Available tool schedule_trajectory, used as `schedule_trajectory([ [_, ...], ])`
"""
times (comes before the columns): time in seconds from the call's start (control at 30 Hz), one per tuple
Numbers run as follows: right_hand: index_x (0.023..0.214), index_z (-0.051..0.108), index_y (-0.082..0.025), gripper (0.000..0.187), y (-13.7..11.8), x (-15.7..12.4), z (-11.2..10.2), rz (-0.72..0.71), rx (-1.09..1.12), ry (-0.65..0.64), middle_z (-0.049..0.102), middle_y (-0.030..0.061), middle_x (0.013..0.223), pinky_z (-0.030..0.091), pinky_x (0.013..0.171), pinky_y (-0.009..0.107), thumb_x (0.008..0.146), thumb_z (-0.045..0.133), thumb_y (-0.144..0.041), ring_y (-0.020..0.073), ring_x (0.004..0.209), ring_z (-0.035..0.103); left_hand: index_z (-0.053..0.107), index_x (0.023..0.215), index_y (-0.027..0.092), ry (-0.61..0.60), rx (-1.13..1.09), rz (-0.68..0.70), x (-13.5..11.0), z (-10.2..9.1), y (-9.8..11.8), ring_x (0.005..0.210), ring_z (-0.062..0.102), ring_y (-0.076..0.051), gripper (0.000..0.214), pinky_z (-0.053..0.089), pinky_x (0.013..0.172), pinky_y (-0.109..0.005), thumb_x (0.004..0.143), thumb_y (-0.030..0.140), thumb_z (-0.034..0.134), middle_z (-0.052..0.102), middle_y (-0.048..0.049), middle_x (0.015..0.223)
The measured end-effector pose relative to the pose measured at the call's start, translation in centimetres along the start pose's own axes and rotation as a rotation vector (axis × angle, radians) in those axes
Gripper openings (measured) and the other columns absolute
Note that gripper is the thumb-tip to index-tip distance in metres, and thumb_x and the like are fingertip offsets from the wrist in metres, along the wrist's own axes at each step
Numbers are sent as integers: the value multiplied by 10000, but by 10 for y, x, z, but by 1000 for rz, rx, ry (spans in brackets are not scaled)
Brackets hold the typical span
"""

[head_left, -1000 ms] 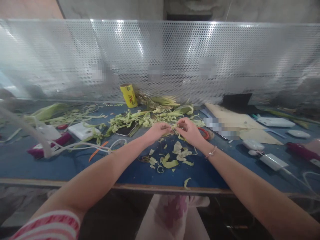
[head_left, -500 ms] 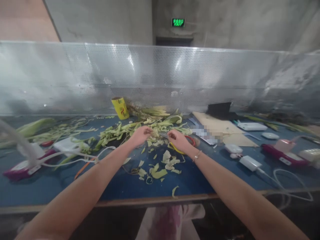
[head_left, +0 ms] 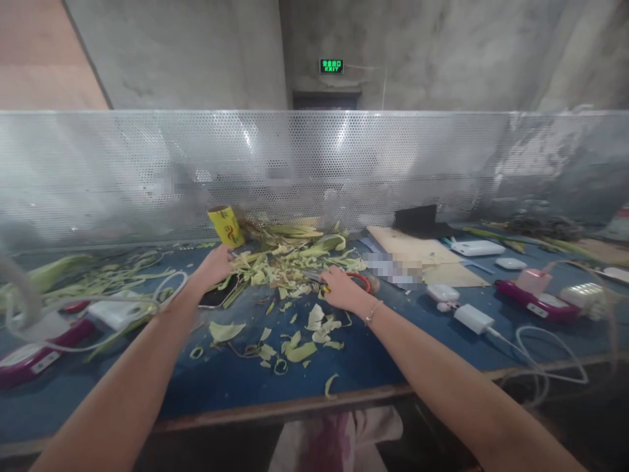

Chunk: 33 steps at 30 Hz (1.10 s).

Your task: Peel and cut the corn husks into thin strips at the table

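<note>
On the blue table top [head_left: 383, 354] lies a heap of green leaf strips [head_left: 289, 255], with several cut scraps [head_left: 295, 341] nearer me. My right hand [head_left: 339, 290] rests at the heap's near edge, closed on scissors with red and yellow handles [head_left: 356, 280]. My left hand [head_left: 215, 263] reaches out left of the heap, over a dark phone [head_left: 219, 298], just below a yellow paper cup [head_left: 225, 226]. Its fingers are hard to make out.
A perforated metal screen [head_left: 314, 164] runs along the table's far side. White chargers, cables and magenta devices [head_left: 535, 298] lie right; cables and more green strips [head_left: 103, 278] lie left. Cardboard sheets [head_left: 417, 252] sit behind the right hand. The wooden table edge [head_left: 295, 406] is close to me.
My left hand left the strip and reached left toward the cup and phone. The right hand dropped lower with the scissors. The view tilted upward.
</note>
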State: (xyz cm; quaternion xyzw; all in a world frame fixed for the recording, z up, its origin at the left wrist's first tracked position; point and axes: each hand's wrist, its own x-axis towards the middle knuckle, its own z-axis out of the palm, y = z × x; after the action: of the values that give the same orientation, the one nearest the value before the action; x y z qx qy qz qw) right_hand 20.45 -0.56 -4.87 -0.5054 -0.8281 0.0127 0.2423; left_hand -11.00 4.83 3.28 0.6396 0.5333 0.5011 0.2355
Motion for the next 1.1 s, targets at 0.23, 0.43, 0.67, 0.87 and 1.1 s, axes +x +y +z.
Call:
schedule_trajectory([
  [0.23, 973, 560, -135, 265, 0, 0, -2, -12, 28, -56, 474, 114, 1013, 373, 891, 347, 716, 502, -99, 227, 993, 444, 515, 645, 210, 113, 311, 1, 4, -35, -31, 887, 462, -242, 323, 317, 736, -287, 442, 17, 676, 470, 11, 555],
  [0.43, 1009, 554, -130, 257, -3, -2, -8, 22, 36, -115, 475, 119, 1040, 366, 907, 354, 757, 504, -124, 231, 1023, 451, 515, 1084, 123, -118, 818, -116, 0, -51, -32, 1041, 512, -294, 569, 404, 782, -314, 521, 48, 541, 628, -97, 963],
  [0.67, 984, 562, -141, 230, 1, -2, -1, 13, 12, -87, 483, 111, 1035, 372, 904, 356, 760, 511, -121, 227, 1025, 456, 421, 1248, 73, -90, 951, -147, 5, -62, -24, 1062, 557, -238, 573, 428, 874, -325, 675, 65, 421, 609, -142, 1136],
  [0.87, 961, 574, -145, 276, -1, -3, 2, -47, -21, -55, 485, 98, 983, 360, 902, 360, 748, 445, -25, 207, 976, 450, 568, 1084, 112, -19, 866, 181, -10, 0, -5, 1010, 586, -206, 371, 429, 903, -314, 813, 155, 318, 653, -106, 1060],
  [1.1, 955, 550, -159, 427, -5, -1, 3, -83, 59, 21, 435, 83, 1037, 386, 878, 322, 609, 423, 55, 189, 975, 456, 559, 1104, 117, -334, 864, 614, -31, 62, -25, 1096, 501, -261, 344, 384, 968, -413, 835, 252, 393, 587, -145, 1100],
])
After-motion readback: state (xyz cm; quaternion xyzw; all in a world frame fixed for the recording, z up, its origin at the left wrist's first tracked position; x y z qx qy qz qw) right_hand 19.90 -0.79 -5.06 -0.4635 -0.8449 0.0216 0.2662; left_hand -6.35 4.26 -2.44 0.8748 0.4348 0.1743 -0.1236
